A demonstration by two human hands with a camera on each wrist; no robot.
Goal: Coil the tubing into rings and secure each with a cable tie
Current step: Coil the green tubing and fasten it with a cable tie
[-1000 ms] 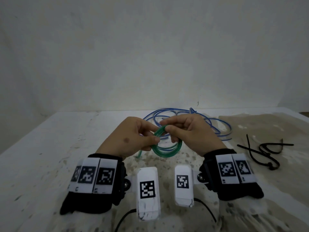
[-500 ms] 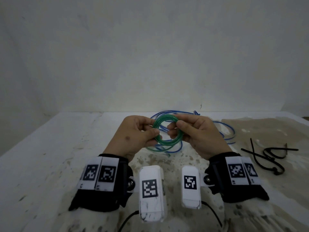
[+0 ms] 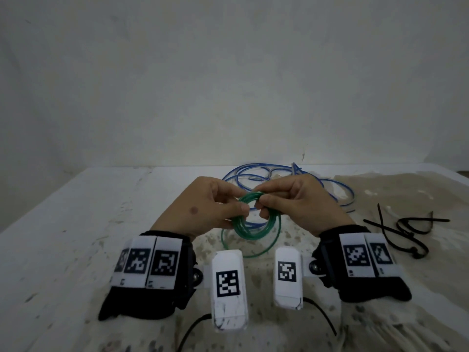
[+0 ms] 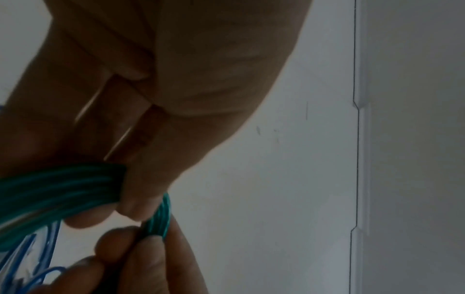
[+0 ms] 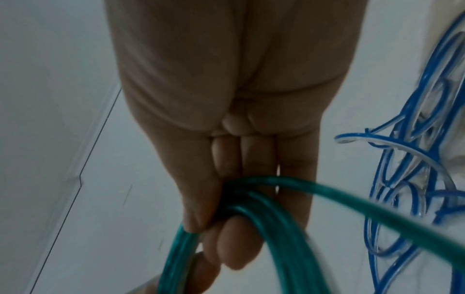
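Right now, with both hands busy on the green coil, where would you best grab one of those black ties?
Take a black cable tie by a free straight end, from above on the right side. They lie flat and tangled on the table, so a sticking-out end probably pulls free most easily. Nothing covers them.

Wall (image 3: 228, 80): plain, off-white, unevenly shaded; fills upper half of head view, darker twd the corners. Small dark mark low on it, just above desk's far edge, right of centre.
Desk (image 3: 63, 237): white top, worn, w/ brown-grey speckles and stains, thickest along near edge and centre. Far edge meets the wall in a straight line.
Cloth (image 3: 406, 194): beige, wrinkled sheet over desk's right side, reaching far-right corner and running twd near edge.
Seam (image 4: 356, 139): thin dark vertical line w/ small kinks on a pale surface, in left wrist view.
Light: dim, soft, grey-green cast; no hard shadows.
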